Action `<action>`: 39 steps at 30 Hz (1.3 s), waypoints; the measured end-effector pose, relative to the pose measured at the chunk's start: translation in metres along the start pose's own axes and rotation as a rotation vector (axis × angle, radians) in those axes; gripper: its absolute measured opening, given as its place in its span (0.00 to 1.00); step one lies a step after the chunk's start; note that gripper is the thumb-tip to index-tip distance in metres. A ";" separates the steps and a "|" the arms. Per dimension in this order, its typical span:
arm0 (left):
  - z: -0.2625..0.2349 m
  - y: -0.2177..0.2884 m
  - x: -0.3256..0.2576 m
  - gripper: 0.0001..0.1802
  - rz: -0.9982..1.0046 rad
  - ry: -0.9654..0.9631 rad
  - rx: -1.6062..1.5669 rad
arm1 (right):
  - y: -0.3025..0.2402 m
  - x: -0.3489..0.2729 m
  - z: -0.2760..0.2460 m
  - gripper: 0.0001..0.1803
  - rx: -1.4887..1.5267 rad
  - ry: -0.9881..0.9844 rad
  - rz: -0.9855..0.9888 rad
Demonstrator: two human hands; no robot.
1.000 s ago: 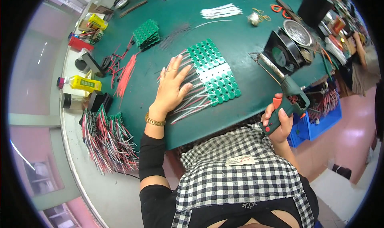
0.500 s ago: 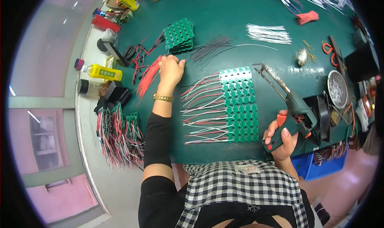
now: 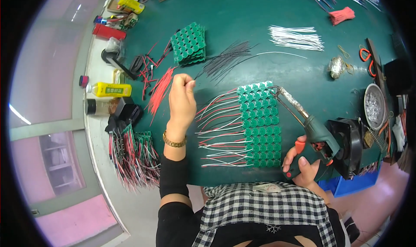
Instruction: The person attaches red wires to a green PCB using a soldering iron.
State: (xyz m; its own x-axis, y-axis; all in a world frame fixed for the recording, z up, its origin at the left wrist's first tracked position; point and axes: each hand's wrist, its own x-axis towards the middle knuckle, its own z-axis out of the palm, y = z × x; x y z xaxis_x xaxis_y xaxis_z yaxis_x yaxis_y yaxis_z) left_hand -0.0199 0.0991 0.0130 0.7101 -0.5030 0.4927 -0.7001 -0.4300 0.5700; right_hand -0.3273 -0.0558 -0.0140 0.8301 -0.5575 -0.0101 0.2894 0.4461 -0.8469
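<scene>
My left hand point(image 3: 182, 100) is closed in a pinch near the red wires, with a thin black wire point(image 3: 198, 75) showing at its fingertips. My right hand point(image 3: 303, 167) grips a green soldering gun point(image 3: 318, 134) with an orange trigger. Its tip reaches the upper right corner of a panel of round green circuit boards point(image 3: 261, 125). Red and white wires point(image 3: 221, 136) run leftward from the panel's left edge. Ahead of my left hand lie a bundle of loose red wires point(image 3: 161, 89), a pile of black wires point(image 3: 227, 61) and a stack of green board panels point(image 3: 188, 43).
White wires point(image 3: 295, 38) and a red bundle point(image 3: 342, 16) lie farther back. On the right are a metal bowl point(image 3: 373, 106), orange-handled scissors point(image 3: 365, 54) and a black fan-like box point(image 3: 346, 145). Bottles point(image 3: 112, 90) and wired boards point(image 3: 132, 156) line the left ledge.
My left hand has drawn back toward me from the wire piles. The soldering gun's tip has come to the panel's upper right corner. The view has shifted slightly.
</scene>
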 end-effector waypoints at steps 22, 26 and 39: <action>0.170 0.092 0.100 0.08 0.632 -0.500 0.153 | 0.005 -0.015 -0.009 0.28 -0.269 0.029 -0.368; 0.160 0.099 0.089 0.07 0.652 -0.577 0.140 | 0.007 -0.017 -0.011 0.27 -0.289 0.115 -0.458; 0.017 0.061 -0.031 0.05 0.345 -0.426 -0.162 | 0.007 -0.029 -0.012 0.28 -0.131 0.025 -0.087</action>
State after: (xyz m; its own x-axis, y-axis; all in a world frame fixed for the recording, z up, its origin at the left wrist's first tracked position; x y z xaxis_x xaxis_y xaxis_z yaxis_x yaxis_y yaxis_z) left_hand -0.0854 0.0757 0.0211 0.3257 -0.8662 0.3789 -0.8421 -0.0836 0.5328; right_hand -0.3552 -0.0450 -0.0262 0.7922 -0.6078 0.0547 0.2938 0.3012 -0.9072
